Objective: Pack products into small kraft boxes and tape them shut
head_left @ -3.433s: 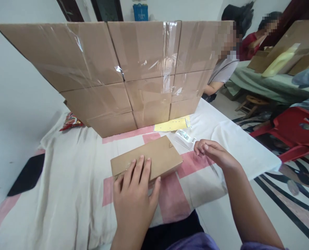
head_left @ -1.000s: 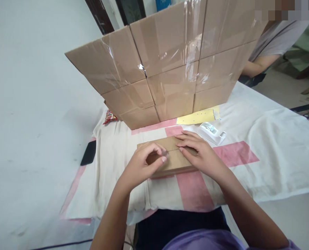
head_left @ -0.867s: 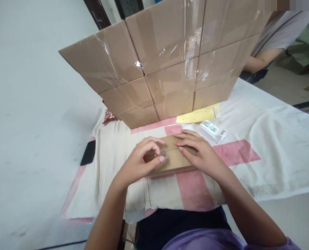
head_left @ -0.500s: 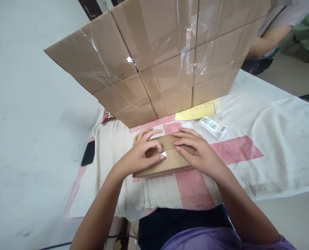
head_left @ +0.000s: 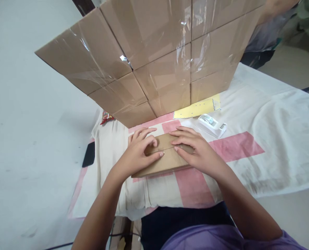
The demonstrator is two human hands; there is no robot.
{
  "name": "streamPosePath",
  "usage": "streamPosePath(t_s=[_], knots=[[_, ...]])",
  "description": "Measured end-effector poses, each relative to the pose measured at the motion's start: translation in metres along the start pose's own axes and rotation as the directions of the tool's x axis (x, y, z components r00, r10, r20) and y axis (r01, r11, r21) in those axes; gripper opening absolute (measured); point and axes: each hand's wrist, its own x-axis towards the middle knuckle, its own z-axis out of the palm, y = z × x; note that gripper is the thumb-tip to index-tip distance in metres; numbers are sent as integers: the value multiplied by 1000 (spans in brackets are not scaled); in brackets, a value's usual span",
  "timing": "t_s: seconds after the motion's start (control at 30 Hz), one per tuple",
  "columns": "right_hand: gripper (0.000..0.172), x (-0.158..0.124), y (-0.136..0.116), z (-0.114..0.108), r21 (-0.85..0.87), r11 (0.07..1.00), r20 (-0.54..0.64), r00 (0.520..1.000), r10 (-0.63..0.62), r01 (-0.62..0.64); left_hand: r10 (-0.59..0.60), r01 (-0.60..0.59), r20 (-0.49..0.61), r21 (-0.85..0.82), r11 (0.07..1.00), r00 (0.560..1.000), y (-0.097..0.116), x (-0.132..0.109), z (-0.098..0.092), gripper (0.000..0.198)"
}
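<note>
A flat brown cardboard box [head_left: 167,162] lies on the white cloth with pink stripes [head_left: 237,147]. Both my hands rest on its top. My left hand [head_left: 137,152] presses on the seam with thumb and forefinger, the other fingers spread flat. My right hand [head_left: 196,151] lies flat on the right half, fingers stretched toward the seam. A small piece of clear tape seems to sit under my left thumb, though I cannot make it out clearly.
A white tape dispenser [head_left: 211,125] stands just right of the box. A yellow sheet [head_left: 197,108] lies behind it. A tall wall of taped cardboard boxes [head_left: 154,55] stands behind. A black object [head_left: 88,154] and a red wrapper [head_left: 106,117] lie at left. Another person sits at top right.
My left hand, earlier pinching a shiny bit of tape above the box, has come down and now presses flat on the seam. The view has tilted downward.
</note>
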Motion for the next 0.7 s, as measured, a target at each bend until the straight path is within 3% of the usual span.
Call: streamPosePath(t_s=[0.17,0.4,0.7], knots=[[16,-1,-3,-1,-10,1000,12,1000,12,-12,-88,87,-23,-25,996,996,1,0,4,32],[17,-1,-3,-4,-49,999,48,999,-13,15,-153,157,59,-82,984,987,11,1,11,19],[18,2,-5,-7,-68,998,86,996,3,2,-163,162,-8,-81,983,987,14,4,17,12]])
